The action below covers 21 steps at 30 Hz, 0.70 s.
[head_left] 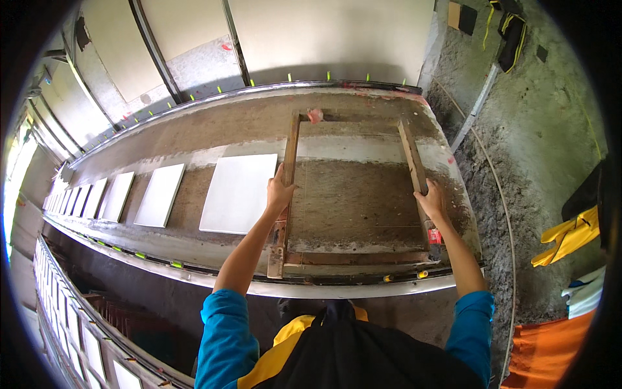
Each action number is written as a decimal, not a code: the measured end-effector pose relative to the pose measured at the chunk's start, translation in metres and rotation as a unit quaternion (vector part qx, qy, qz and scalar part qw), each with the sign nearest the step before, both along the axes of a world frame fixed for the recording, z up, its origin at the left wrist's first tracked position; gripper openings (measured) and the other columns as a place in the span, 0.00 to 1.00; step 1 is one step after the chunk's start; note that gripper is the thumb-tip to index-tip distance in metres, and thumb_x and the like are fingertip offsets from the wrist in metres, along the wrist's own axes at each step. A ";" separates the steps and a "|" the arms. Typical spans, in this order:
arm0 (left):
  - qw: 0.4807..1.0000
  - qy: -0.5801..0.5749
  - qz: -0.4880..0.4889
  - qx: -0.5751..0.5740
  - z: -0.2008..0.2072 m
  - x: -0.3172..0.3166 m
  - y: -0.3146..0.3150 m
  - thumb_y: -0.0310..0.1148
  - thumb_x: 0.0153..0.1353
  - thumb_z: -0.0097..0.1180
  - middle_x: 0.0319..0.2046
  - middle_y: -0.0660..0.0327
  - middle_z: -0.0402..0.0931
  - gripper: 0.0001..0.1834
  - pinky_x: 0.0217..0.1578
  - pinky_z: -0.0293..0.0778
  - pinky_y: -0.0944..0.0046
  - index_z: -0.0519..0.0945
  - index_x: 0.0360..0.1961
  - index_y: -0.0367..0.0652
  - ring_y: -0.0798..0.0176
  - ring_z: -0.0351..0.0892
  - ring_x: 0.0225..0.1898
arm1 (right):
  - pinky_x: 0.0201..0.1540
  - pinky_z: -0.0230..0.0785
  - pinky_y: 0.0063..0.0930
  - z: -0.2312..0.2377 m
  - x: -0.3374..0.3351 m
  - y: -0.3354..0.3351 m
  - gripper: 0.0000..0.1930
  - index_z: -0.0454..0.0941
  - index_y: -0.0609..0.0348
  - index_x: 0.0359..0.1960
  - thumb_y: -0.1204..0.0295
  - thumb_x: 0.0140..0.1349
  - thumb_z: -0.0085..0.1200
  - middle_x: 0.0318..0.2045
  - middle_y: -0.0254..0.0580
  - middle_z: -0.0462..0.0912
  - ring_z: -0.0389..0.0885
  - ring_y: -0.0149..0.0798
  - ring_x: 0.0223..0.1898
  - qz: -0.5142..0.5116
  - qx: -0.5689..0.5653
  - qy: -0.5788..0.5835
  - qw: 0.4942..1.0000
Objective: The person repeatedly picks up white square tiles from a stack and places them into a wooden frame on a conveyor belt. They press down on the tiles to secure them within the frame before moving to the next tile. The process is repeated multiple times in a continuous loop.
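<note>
A rectangular wooden frame (293, 144) lies over the right end of a long, brown-stained table (214, 129). My left hand (280, 192) is closed around its left side bar, and my right hand (432, 200) grips the right bar at about the same height. The table surface shows through the frame's middle; I cannot make out whether a mesh is stretched across it. A red patch (314, 115) marks the far left corner, and red tape (435, 236) sits near the right near corner. Just left of the frame lies a flat white sheet (241, 194).
Several more white sheets (160, 196) run in a row toward the table's far left. Rails with green clips (328, 76) and yellow stops (422, 275) line its edges. A second table with sheets (94, 353) stands lower left. Yellow cloth (570, 236) and orange cloth (551, 347) hang at right.
</note>
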<state>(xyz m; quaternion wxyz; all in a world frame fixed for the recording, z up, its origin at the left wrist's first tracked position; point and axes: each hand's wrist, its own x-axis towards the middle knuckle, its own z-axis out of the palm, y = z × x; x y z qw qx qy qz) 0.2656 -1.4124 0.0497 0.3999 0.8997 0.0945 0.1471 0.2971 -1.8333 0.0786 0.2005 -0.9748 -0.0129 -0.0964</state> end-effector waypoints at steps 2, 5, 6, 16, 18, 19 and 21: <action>0.999 0.039 -0.006 -0.024 -0.003 -0.004 -0.013 0.26 0.43 0.58 0.36 0.44 0.70 0.41 0.41 0.69 0.56 0.54 0.60 0.44 0.47 0.72 0.40 | 0.56 0.56 0.38 -0.022 0.007 -0.013 0.33 0.62 0.69 0.53 0.62 0.47 0.58 0.52 0.59 0.65 0.63 0.54 0.54 0.008 -0.003 0.014 1.000; 0.995 0.071 0.008 -0.064 -0.007 -0.013 -0.018 0.27 0.44 0.58 0.39 0.45 0.69 0.41 0.43 0.69 0.57 0.54 0.61 0.47 0.47 0.71 0.43 | 0.56 0.56 0.39 -0.032 0.012 -0.013 0.33 0.62 0.70 0.53 0.62 0.47 0.57 0.51 0.59 0.65 0.62 0.54 0.54 0.026 0.019 0.010 0.999; 0.994 0.074 0.016 -0.082 -0.010 -0.014 -0.017 0.27 0.44 0.58 0.40 0.46 0.69 0.41 0.43 0.69 0.57 0.54 0.61 0.48 0.47 0.71 0.43 | 0.56 0.56 0.39 -0.033 0.014 -0.013 0.33 0.62 0.70 0.52 0.62 0.47 0.58 0.51 0.59 0.65 0.62 0.53 0.54 0.036 0.021 0.003 0.999; 0.998 0.045 0.021 0.037 -0.025 -0.017 -0.023 0.25 0.46 0.56 0.47 0.45 0.60 0.41 0.49 0.64 0.57 0.50 0.62 0.46 0.47 0.65 0.48 | 0.50 0.61 0.41 -0.050 0.010 -0.012 0.28 0.58 0.68 0.51 0.65 0.52 0.53 0.47 0.57 0.64 0.64 0.53 0.49 0.035 0.049 -0.005 0.998; 0.998 0.033 0.018 0.042 -0.029 -0.017 -0.019 0.24 0.47 0.55 0.47 0.45 0.60 0.41 0.49 0.64 0.57 0.50 0.62 0.45 0.47 0.64 0.47 | 0.49 0.61 0.43 -0.053 0.010 -0.009 0.27 0.56 0.67 0.50 0.66 0.53 0.52 0.46 0.56 0.63 0.64 0.54 0.49 0.047 0.037 -0.015 0.998; 0.998 0.031 0.016 0.043 -0.029 -0.017 -0.019 0.24 0.47 0.55 0.46 0.45 0.60 0.41 0.49 0.63 0.57 0.50 0.62 0.46 0.47 0.64 0.47 | 0.49 0.61 0.44 -0.053 0.013 -0.012 0.27 0.54 0.66 0.50 0.66 0.54 0.51 0.47 0.56 0.59 0.62 0.55 0.50 0.046 0.035 0.017 0.998; 0.998 0.054 0.014 0.017 -0.028 -0.016 -0.018 0.23 0.47 0.55 0.46 0.46 0.60 0.41 0.51 0.61 0.57 0.49 0.62 0.46 0.47 0.62 0.49 | 0.49 0.60 0.45 -0.057 0.015 -0.013 0.27 0.54 0.67 0.50 0.66 0.53 0.52 0.47 0.57 0.59 0.60 0.55 0.50 0.061 0.027 -0.015 0.998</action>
